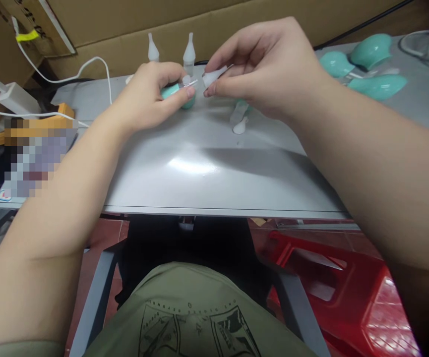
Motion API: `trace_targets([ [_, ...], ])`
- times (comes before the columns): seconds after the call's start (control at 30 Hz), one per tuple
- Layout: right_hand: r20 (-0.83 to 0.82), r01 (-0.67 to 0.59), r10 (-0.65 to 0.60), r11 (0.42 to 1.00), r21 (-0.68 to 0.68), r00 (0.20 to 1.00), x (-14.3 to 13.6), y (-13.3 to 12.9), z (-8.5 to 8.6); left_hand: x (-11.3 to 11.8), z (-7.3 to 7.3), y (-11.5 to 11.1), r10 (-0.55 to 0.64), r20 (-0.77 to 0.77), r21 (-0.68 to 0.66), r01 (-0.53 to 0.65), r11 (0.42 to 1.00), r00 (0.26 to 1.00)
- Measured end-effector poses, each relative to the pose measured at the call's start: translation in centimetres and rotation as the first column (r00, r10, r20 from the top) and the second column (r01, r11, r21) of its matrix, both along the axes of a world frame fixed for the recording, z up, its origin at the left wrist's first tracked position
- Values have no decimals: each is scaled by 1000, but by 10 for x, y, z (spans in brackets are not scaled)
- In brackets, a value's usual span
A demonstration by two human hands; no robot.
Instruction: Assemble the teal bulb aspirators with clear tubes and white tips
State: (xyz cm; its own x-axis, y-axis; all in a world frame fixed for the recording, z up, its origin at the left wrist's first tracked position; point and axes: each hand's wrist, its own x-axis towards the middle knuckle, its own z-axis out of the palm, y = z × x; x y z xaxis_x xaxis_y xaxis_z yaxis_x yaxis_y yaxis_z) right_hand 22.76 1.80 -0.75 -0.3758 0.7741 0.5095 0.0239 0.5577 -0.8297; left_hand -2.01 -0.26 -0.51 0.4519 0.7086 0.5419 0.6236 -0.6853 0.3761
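Note:
My left hand (154, 94) is closed around a teal and clear part (170, 91), its thumb and fingers pinching it near a thin clear tube. Just to the right, my right hand (259, 69) pinches a white translucent tip (213, 76) between thumb and fingers. A small gap separates the two held pieces. Behind my hands two white pointed nozzles stand upright, one at the left (153, 48) and one at the right (189, 49). Below my right hand a clear piece with a small white part (240, 126) lies on the grey table (207, 183).
Several teal bulb-shaped pieces (378, 86) lie at the back right, near a coiled white cable (428, 54). A white charger (19, 99) and an orange object (63, 113) are at the left. Cardboard (125, 25) stands behind the table; a red stool (363, 297) is below.

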Motion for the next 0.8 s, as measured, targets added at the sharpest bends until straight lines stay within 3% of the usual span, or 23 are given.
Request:
trace_targets([
  [0.5, 29, -76, 74, 996, 56, 997, 0, 1, -1, 3, -2, 2, -36, -8, -2, 36, 999, 999],
  [0.8, 61, -40, 32, 988, 147, 998, 4, -3, 2, 2, -1, 1, -63, -5, 30, 63, 998, 998],
])
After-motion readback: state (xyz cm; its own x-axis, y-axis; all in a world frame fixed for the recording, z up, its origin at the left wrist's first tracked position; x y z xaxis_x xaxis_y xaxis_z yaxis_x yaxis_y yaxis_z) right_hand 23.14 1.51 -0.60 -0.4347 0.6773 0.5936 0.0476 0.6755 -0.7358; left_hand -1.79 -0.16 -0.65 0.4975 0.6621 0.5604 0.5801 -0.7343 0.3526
